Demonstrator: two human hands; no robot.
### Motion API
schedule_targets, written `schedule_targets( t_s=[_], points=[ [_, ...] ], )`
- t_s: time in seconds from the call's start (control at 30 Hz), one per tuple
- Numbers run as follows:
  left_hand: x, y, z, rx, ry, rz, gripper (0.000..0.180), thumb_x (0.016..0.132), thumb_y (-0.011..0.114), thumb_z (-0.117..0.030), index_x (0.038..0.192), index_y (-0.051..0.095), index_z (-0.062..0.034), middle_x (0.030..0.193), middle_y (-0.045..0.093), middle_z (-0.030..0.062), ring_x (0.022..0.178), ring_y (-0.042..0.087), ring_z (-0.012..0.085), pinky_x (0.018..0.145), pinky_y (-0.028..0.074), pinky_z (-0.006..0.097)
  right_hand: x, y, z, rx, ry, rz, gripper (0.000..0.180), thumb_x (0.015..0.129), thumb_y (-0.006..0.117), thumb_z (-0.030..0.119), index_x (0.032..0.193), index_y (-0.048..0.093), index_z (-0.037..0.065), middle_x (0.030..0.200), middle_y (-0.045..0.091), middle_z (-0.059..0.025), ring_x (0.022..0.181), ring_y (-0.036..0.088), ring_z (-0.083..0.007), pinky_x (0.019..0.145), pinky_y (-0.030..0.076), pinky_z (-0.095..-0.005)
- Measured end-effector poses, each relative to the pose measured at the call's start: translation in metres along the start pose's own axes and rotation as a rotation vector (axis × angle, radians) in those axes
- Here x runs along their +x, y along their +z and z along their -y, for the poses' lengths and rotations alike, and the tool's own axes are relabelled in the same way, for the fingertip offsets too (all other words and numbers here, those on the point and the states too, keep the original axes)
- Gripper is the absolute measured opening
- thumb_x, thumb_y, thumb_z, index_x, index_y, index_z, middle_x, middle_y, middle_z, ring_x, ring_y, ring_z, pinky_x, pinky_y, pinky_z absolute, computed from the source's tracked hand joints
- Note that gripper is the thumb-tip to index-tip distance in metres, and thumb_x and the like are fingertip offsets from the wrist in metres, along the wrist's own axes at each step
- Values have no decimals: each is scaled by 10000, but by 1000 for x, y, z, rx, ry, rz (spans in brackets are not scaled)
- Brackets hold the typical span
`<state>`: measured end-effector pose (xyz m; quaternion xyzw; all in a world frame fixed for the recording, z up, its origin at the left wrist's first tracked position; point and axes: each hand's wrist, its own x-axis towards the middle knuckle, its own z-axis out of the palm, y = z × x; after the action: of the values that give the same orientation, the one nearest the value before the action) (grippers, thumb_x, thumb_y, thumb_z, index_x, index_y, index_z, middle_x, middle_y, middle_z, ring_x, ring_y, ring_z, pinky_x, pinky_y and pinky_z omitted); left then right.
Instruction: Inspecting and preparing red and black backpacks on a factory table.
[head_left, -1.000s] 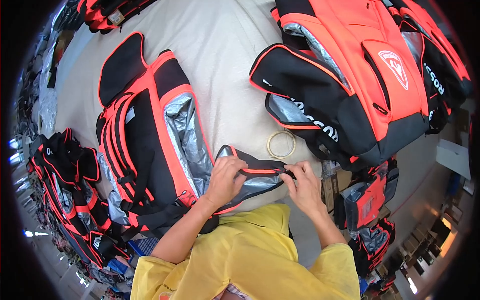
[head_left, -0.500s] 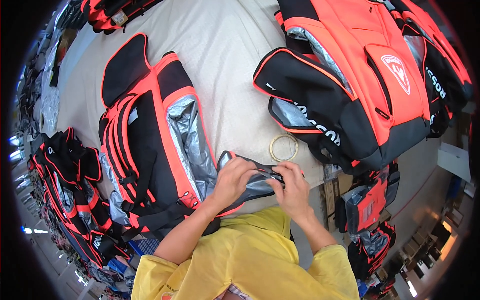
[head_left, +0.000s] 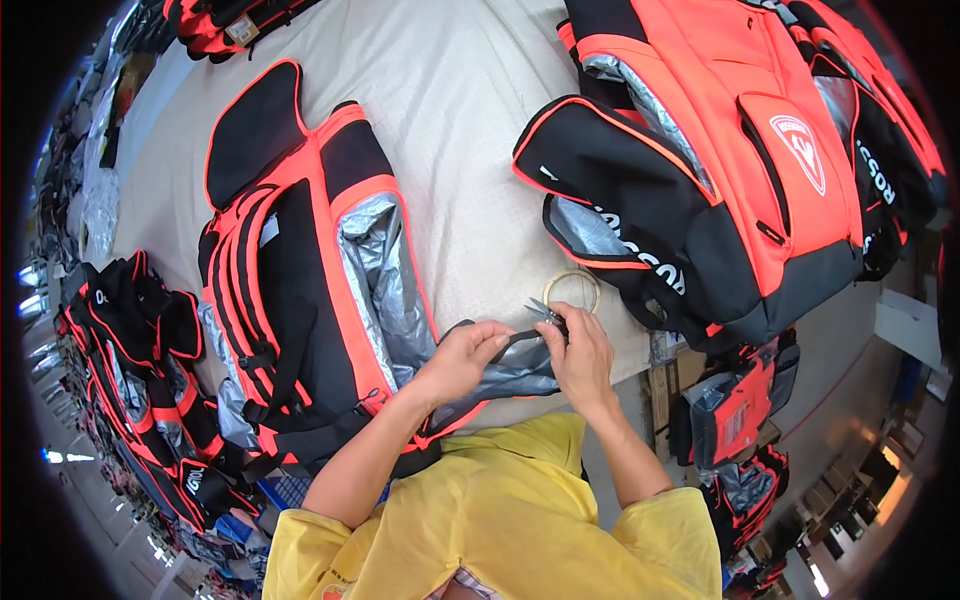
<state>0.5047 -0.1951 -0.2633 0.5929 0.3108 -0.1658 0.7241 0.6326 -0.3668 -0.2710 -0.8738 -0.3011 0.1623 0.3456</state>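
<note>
A black and coral-orange backpack (head_left: 325,290) lies in front of me, its side open on a silver lining (head_left: 378,270). My left hand (head_left: 462,362) pinches the dark edge of the bag's silver-lined panel (head_left: 520,375), close to the table's front edge. In my right hand (head_left: 582,358) is a small pair of thread snips (head_left: 543,312), blades pointing up and slightly apart. The right thumb lies by the end of the stretched dark edge; whether it presses on it I cannot tell. Just behind the snips is a tape roll (head_left: 597,290), partly covered by the right hand.
More orange and black bags (head_left: 690,150) are stacked at the right, and another bag (head_left: 235,30) lies at the far left. Further bags (head_left: 150,390) stand beside the table at the left. Pale cloth (head_left: 450,130) covers the table. Below its right side are cardboard boxes (head_left: 660,400).
The snips' blades now stick up from my right hand, which has turned upright. My left hand has shifted slightly down and left, drawing the dark edge out between the hands.
</note>
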Motion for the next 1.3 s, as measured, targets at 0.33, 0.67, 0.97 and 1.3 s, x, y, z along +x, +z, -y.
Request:
schedule_targets(
  t_s=[0.33,0.67,0.97,1.3],
  points=[
    [3,-2,3,-198,-18,-8,244,1140,538,-163,1225,711,-13,1029,670,-55,954,558,46,895,463,232,-18,-16,13,-19,-160,-39,305,903,844,221,1152,725,91,1011,653,-88,812,693,-284,644,560,-398],
    [4,2,10,-257,-3,4,242,1143,531,-171,1219,704,-20,1069,685,-50,993,578,37,921,469,232,-19,-16,10,33,-127,-3,273,894,846,178,1121,738,69,1032,644,-108,850,687,-332,682,560,-421],
    [-15,11,-6,574,523,-443,237,981,638,19,1214,675,23,1110,643,194,1063,634,403,964,528,418,-44,-37,-54,334,251,-388,197,1064,640,77,1240,647,-11,1126,639,-92,1038,620,-184,938,509,-318],
    [12,-72,-25,1169,54,-910,418,1011,681,-397,1178,592,-25,1048,649,183,915,712,407,629,607,473,-49,-10,-115,28,201,-207,404,1003,654,76,1387,582,-27,1271,639,-218,1141,642,-354,1014,504,-419]
  ],
)
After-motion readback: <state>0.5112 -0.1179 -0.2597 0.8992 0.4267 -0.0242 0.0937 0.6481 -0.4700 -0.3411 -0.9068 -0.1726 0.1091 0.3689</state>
